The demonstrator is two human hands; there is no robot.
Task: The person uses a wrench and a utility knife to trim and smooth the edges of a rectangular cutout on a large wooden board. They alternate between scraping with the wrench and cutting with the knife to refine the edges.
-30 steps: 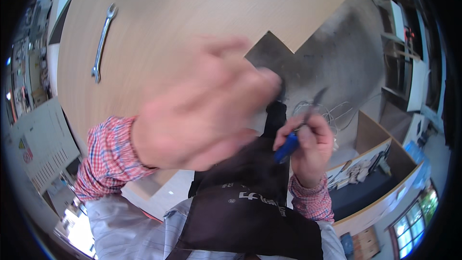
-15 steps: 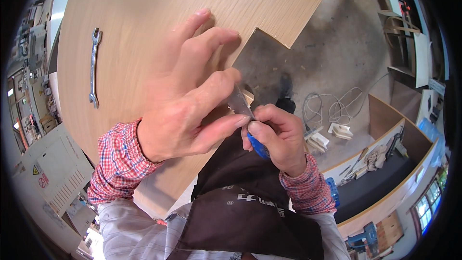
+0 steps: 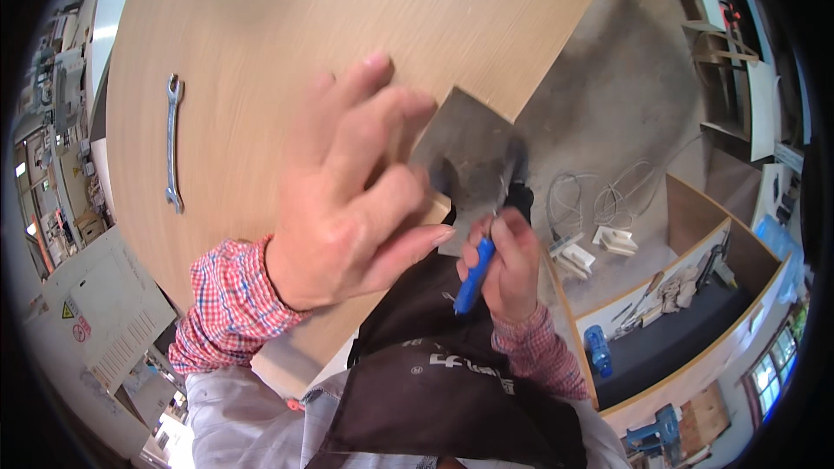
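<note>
My right hand, fingers closed, grips a blue-handled putty knife. Its thin metal blade points up and away, almost edge-on and hard to make out. To the left, my left hand hovers over the edge of a wood-grain panel, slightly blurred. Its fingers are spread and bent, the thumb points toward the knife, and nothing shows between them. A notch is cut into the panel's right side, beyond the hands. On the panel at far left lies a combination wrench.
Right of me, an open wooden box holds tools and rags, with a blue bottle at its near end. A looped cable and pale wood offcuts lie on the floor. A blue power tool sits at lower right.
My right hand has drawn the putty knife away from my left fingers, down and right, turning the handle. The left hand has moved slightly nearer. The panel and wrench appear lower in view.
</note>
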